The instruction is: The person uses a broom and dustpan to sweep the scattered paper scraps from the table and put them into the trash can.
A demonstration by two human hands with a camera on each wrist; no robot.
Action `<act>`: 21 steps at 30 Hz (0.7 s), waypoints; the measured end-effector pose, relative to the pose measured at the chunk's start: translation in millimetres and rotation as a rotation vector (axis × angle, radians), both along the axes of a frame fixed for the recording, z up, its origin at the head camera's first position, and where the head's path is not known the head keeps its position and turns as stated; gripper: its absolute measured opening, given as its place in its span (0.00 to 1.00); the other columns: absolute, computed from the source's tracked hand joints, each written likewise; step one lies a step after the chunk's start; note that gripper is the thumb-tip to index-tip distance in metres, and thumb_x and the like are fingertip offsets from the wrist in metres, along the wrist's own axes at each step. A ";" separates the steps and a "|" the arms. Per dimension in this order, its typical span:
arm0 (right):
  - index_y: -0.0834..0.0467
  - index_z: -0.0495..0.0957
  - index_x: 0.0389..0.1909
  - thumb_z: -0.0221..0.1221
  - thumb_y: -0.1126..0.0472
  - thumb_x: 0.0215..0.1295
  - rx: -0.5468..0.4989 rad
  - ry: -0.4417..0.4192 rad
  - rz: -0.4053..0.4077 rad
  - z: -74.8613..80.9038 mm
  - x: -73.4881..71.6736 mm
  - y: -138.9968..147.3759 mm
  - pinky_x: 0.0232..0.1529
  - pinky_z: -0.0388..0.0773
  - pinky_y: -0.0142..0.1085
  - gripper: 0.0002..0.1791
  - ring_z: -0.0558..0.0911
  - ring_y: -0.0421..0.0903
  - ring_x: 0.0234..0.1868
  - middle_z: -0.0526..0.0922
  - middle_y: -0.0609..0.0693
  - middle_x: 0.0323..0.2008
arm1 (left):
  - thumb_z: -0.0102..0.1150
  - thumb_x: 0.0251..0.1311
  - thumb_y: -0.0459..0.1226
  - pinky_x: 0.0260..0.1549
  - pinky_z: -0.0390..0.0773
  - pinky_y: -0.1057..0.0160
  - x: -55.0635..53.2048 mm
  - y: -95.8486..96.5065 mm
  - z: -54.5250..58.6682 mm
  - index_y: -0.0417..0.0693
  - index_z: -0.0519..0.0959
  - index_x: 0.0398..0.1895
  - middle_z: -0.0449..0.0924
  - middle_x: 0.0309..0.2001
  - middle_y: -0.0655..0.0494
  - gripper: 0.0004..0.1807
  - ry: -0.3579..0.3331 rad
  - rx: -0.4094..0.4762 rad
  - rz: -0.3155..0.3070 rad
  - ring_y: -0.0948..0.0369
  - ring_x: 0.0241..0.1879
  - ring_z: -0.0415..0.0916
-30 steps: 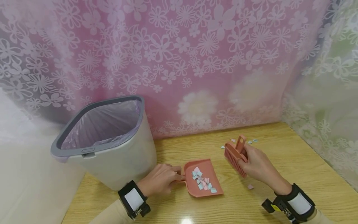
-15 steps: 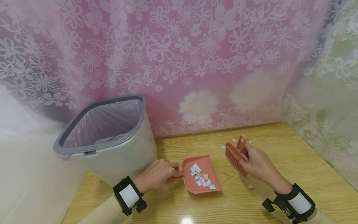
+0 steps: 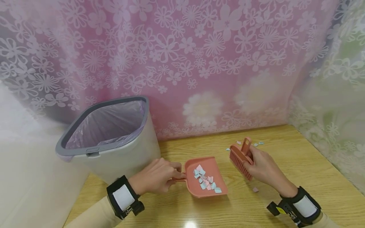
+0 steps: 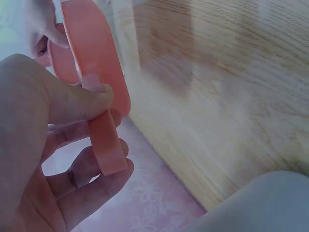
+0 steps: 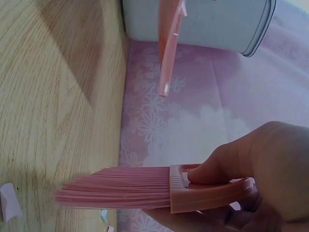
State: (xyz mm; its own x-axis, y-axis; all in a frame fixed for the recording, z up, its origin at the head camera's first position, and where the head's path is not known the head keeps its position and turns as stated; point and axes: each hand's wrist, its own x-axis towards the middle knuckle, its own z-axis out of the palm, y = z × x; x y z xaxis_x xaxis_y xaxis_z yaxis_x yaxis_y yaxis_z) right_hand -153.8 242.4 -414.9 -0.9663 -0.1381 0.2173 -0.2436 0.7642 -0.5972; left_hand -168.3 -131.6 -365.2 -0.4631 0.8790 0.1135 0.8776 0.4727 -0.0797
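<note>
My left hand (image 3: pixel 156 175) grips the short handle of a coral-pink dustpan (image 3: pixel 211 167), thumb on top in the left wrist view. Small pink and pale blue paper scraps (image 3: pixel 207 183) lie in the pan. The right wrist view shows the dustpan (image 5: pixel 169 53) held apart from the tabletop. To its right, my right hand (image 3: pixel 263 167) holds a matching hand brush (image 3: pixel 240 155), thumb pressed at the handle's base. The brush's bristles (image 5: pixel 116 188) point toward the table, near a loose pink scrap (image 3: pixel 255 189).
A grey-rimmed trash bin (image 3: pixel 125 158) with a thin plastic liner stands behind my left hand. Several loose scraps (image 3: pixel 260 143) lie on the wooden table (image 3: pixel 176 210) behind the brush. A pink floral curtain (image 3: pixel 171 63) hangs along the back edge.
The dustpan has risen slightly and shifted a little away from me, scraps still in it. My left hand and wrist moved a bit left; the right hand and brush held still.
</note>
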 end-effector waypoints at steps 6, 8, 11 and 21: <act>0.67 0.71 0.54 0.59 0.69 0.62 -0.008 0.002 0.008 -1.1 -0.3 -0.6 0.17 0.72 0.32 0.19 0.77 0.41 0.21 0.82 0.55 0.30 | 0.67 0.47 0.33 0.16 0.60 0.71 4.0 -0.2 16.4 0.68 0.87 0.48 0.80 0.33 0.67 0.25 -0.026 0.000 -0.013 0.70 0.19 0.64; 0.67 0.71 0.54 0.59 0.69 0.62 -0.008 0.003 0.010 -1.2 -0.1 -0.6 0.17 0.72 0.32 0.19 0.77 0.41 0.21 0.82 0.55 0.30 | 0.67 0.46 0.32 0.17 0.60 0.71 4.7 -0.3 21.7 0.68 0.87 0.48 0.79 0.33 0.68 0.25 -0.038 0.005 -0.014 0.71 0.19 0.64; 0.67 0.71 0.54 0.59 0.69 0.62 -0.006 0.005 0.012 -1.1 0.1 -0.2 0.17 0.72 0.32 0.19 0.78 0.41 0.22 0.82 0.55 0.31 | 0.67 0.47 0.33 0.16 0.60 0.71 6.8 -0.3 31.5 0.68 0.87 0.48 0.80 0.33 0.68 0.24 -0.057 0.003 -0.013 0.71 0.18 0.64; 0.68 0.72 0.54 0.59 0.69 0.62 -0.011 0.005 0.012 -1.9 0.3 1.1 0.17 0.73 0.33 0.19 0.79 0.41 0.23 0.83 0.56 0.32 | 0.66 0.52 0.31 0.13 0.56 0.73 11.5 -0.9 74.9 0.68 0.87 0.48 0.81 0.35 0.68 0.23 -0.096 0.024 -0.011 0.69 0.15 0.62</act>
State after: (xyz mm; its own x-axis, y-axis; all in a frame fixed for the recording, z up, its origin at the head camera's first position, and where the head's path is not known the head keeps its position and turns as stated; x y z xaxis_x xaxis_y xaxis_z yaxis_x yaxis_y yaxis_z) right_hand -153.5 243.5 -416.8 -0.9633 -0.1477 0.2240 -0.2561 0.7547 -0.6041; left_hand -156.8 -132.5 -290.3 -0.4628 0.8819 0.0899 0.8861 0.4633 0.0165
